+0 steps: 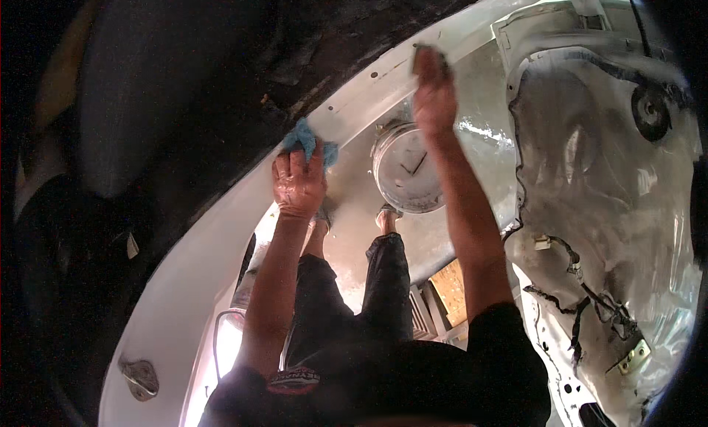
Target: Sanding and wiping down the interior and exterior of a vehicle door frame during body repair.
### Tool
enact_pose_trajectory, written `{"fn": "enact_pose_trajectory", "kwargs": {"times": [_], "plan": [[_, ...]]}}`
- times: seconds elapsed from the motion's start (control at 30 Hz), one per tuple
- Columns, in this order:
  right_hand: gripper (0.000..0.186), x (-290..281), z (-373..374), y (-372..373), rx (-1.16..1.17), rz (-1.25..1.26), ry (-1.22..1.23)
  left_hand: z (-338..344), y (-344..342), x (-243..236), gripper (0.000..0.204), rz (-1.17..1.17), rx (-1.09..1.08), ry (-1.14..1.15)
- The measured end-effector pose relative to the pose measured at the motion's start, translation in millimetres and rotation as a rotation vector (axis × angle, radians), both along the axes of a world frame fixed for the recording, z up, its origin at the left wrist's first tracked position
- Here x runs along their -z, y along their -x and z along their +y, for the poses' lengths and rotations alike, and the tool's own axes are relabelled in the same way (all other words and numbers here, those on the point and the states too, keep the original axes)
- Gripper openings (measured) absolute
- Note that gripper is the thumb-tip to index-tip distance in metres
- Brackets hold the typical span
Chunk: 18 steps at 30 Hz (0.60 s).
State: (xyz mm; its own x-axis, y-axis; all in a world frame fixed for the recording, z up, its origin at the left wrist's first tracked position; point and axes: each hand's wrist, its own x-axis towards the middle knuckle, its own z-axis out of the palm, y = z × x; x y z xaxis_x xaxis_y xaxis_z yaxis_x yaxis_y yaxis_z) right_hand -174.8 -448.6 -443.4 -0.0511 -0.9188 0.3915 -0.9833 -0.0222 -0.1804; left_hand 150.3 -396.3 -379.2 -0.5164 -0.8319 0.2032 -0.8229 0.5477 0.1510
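Note:
A white painted car body edge [180, 251] runs diagonally beside a dark padded interior [147, 73]. My left hand [299, 182] grips a crumpled blue cloth [302, 134] against that edge, fingers curled. Farther up and to the right, my right hand [434, 95] is closed on a dark, flat-looking object [430, 56] at the white edge; motion blur hides what it is. Below that hand, a round lidded bucket [404, 165], smeared pale, stands on the floor, partly behind my right forearm.
To the right hangs a bare door panel [575, 161] with dark wiring [579, 276] and a round black part [650, 111]. My legs and feet show below the hands on the pale floor [346, 220]. A metal latch fitting [139, 377] sits lower left; a wooden board [448, 287] lies behind my right arm.

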Motion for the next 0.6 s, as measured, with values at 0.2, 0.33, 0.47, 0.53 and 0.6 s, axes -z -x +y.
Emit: {"fn": "enact_pose_trajectory", "kwargs": {"times": [0.2, 0.33, 0.47, 0.53, 0.6], "plan": [[0.062, -13, -11, -9, 0.083, 0.136, -0.147, -2, -3, -1, 0.044, -0.001, -0.020, 0.050], [0.059, -36, -20, -14, -0.012, 0.187, -0.133, -1, -16, 0, 0.043, -0.046, -0.021, 0.028], [0.049, -40, -52, 21, 0.104, 0.271, -0.034, -1, -5, 6, 0.042, -0.026, -0.031, 0.072], [0.050, -38, -28, -12, 0.135, 0.212, -0.215, 0, -13, 5, 0.042, -0.037, -0.039, 0.073], [0.055, -47, -29, -15, 0.183, 0.179, -0.436, 0, -17, 6, 0.041, -0.047, -0.032, 0.079]]}}
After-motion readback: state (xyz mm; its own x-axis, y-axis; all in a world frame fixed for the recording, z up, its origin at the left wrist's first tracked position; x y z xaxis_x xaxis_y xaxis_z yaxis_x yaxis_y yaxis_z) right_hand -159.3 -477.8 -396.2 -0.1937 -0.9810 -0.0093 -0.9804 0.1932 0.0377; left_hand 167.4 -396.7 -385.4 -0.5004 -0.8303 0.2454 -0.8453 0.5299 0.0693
